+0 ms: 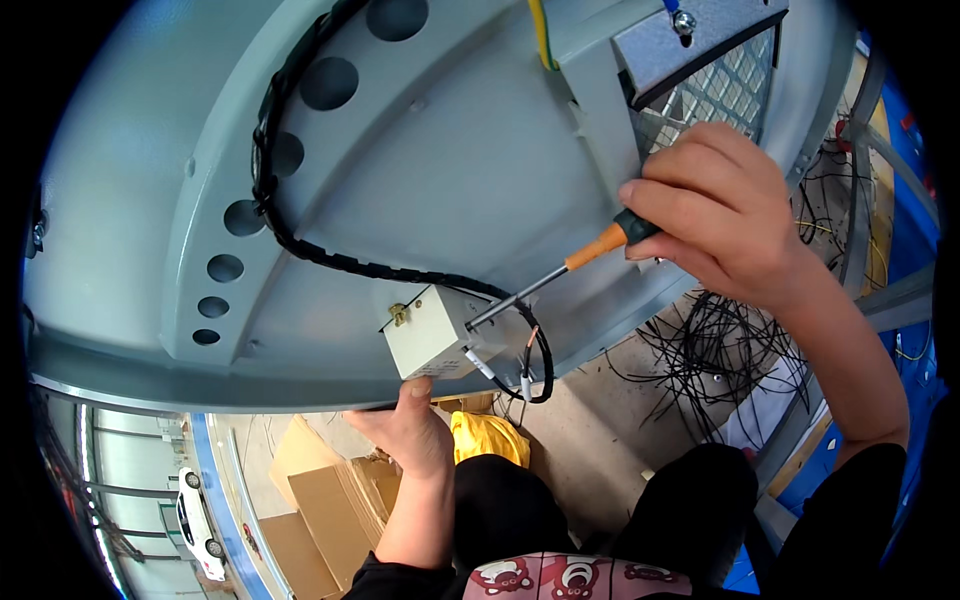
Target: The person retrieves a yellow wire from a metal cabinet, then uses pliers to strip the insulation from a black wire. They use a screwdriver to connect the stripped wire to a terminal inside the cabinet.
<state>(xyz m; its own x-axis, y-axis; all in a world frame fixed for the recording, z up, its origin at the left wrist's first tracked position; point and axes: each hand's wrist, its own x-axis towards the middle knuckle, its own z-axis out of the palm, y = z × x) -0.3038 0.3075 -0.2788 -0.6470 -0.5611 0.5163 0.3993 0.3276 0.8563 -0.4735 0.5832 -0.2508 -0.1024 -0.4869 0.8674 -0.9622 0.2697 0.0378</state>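
My right hand [725,215] is closed round the dark and orange handle of a screwdriver [596,246]. The shaft slants down to the left, and its tip meets the side of a small off-white box [425,338] on a curved grey metal panel [450,190]. With its thumb against the underside of that box, my left hand [415,435] grips the panel's lower edge; its other fingers are hidden behind. A black bundled cable [350,265] runs down to the box. Its loose ends carry white sleeves [526,386], and one sleeved wire [478,362] reaches the box's side.
Round holes line a rib of the panel. A mesh grille [725,95] and a green-yellow wire [543,35] are above. Below lie tangled black wires [710,350], a yellow cloth or bag [490,440] and cardboard boxes [335,510]. A metal frame [890,300] stands right.
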